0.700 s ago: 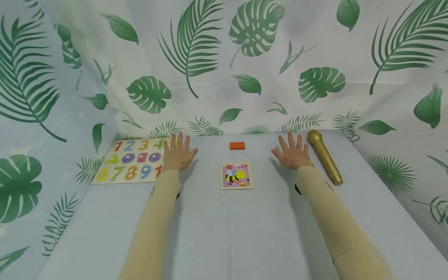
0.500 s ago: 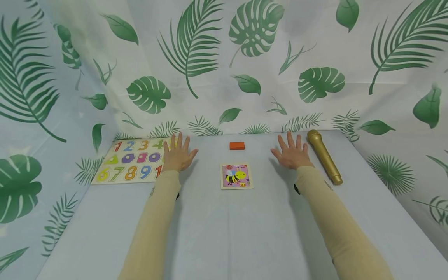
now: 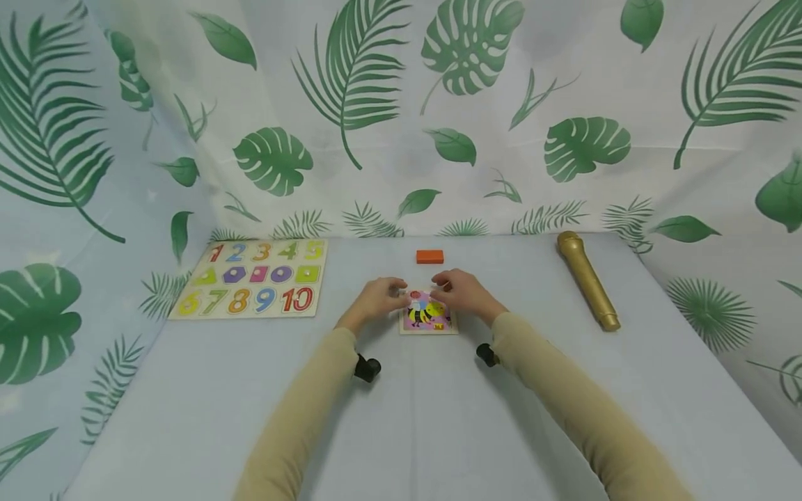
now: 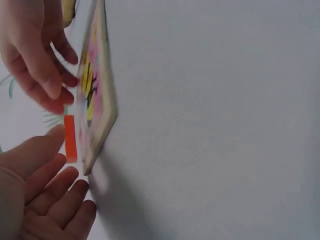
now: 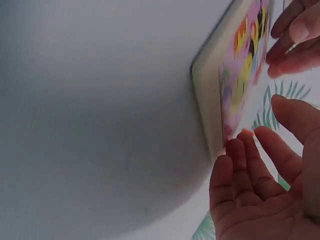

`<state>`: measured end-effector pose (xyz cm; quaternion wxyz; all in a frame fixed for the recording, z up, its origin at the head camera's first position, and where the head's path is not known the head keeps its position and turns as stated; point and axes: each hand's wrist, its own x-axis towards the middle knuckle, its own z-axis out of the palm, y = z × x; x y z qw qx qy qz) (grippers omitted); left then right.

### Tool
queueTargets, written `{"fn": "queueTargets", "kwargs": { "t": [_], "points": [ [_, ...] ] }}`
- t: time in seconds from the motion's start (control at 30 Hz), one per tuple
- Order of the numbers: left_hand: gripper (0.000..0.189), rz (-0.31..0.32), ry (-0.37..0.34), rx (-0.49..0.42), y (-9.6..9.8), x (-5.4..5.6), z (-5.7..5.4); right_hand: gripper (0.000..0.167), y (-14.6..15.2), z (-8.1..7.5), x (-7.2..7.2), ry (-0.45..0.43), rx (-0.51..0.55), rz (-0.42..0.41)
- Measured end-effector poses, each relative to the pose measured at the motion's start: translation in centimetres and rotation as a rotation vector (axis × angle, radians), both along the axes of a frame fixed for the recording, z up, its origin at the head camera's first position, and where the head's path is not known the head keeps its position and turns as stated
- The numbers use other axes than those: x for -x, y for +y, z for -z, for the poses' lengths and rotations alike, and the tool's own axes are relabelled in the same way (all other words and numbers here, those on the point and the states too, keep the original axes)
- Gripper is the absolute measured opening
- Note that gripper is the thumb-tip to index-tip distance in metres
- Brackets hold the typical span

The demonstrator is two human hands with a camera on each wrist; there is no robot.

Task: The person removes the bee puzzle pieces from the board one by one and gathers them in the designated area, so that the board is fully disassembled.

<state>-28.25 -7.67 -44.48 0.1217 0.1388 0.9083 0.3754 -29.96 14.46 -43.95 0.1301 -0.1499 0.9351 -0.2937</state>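
Note:
A square jigsaw puzzle with a bee picture (image 3: 428,318) lies flat on the table, its upper part between the two hands. At its left edge is my left hand (image 3: 379,298), its fingers loosely bent and holding nothing. My right hand (image 3: 465,292) hovers over the puzzle's upper right corner, also with nothing in it. Both wrist views show the puzzle at a slant: my left hand (image 4: 50,190) and right hand (image 5: 260,185) have their fingers close to its edges. Whether any fingertip touches it, I cannot tell.
Behind the puzzle lies an orange block (image 3: 429,257). A number-and-shape board (image 3: 253,280) is at the back left, and a gold microphone (image 3: 587,280) at the back right. Leaf-patterned cloth (image 3: 376,174) hangs behind and at both sides of the table.
Both hands have come inward and slightly down, from beside the number board and the microphone to the bee puzzle. Their spread fingers are now bent. The head view has shifted slightly.

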Motion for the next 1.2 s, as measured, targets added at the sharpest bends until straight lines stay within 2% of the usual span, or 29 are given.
{"fn": "queueTargets", "kwargs": {
  "t": [0.13, 0.33, 0.57, 0.9, 1.2],
  "points": [
    [0.033, -0.019, 0.046, -0.01, 0.7, -0.3, 0.8, 0.041, -1.1, 0.2, -0.1, -0.011, 0.028, 0.002],
    [0.02, -0.019, 0.056, 0.002, 0.9, -0.6, 1.1, 0.039, -2.1, 0.0, 0.3, 0.003, 0.041, -0.007],
    [0.02, -0.009, 0.068, 0.026, 0.3, -0.4, 1.0, 0.035, -3.2, 0.3, 0.8, -0.02, 0.026, -0.019],
    [0.021, 0.02, 0.076, 0.044, -0.5, -0.6, 0.8, 0.033, -4.1, 0.5, 0.5, -0.041, 0.042, -0.011],
    [0.018, 0.023, 0.084, 0.053, -0.7, -0.6, 0.7, 0.029, -4.4, 0.4, 0.2, -0.035, 0.014, -0.02]
  ]
}}
